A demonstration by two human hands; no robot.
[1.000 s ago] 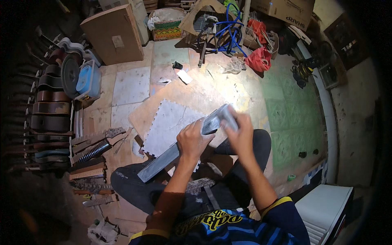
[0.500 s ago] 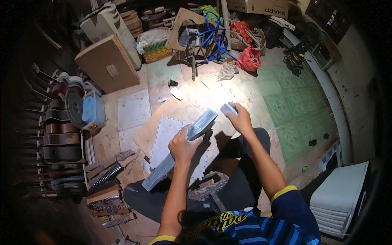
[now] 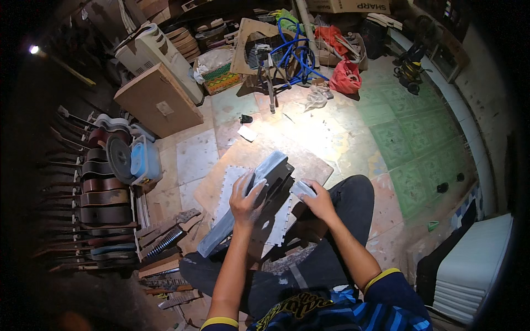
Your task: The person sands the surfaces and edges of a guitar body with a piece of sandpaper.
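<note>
Our left hand (image 3: 246, 203) grips the bar (image 3: 270, 166), slanting over the mat (image 3: 282, 219) and our left leg (image 3: 196, 271); our right hand (image 3: 320, 204) holds the block (image 3: 302, 189) near its far end.

Guitars (image 3: 106, 198) in a row at left, tangled blue hose (image 3: 301, 57) near a red bag (image 3: 345, 78).

I am gripping a long bar (image 3: 217, 230) whose faces are looking matt and powdery, and a matt block (image 3: 302, 189).
</note>
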